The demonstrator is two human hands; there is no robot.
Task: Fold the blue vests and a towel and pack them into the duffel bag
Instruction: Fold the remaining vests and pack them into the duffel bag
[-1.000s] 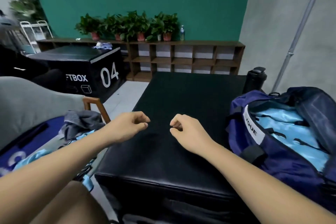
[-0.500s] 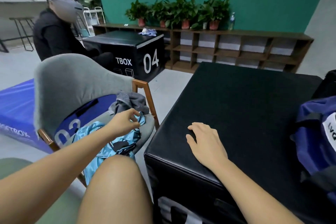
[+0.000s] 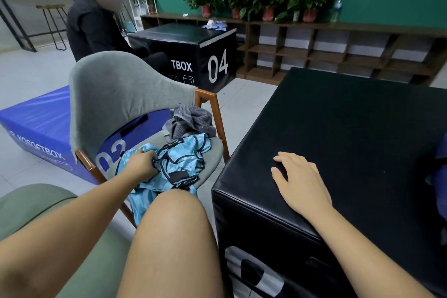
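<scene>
The vests (image 3: 180, 159) lie crumpled on the chair (image 3: 116, 94) seat, spilling over its front edge. The left hand (image 3: 142, 164) grips them near the seat's left side, fingers curled into the cloth. The towel (image 3: 191, 123) is bunched just behind them at the seat's back right corner. The right hand (image 3: 302, 181) rests flat, fingers relaxed, near the front left corner of the black box (image 3: 350, 116); the bag (image 3: 441, 172) shows at its right edge.
</scene>
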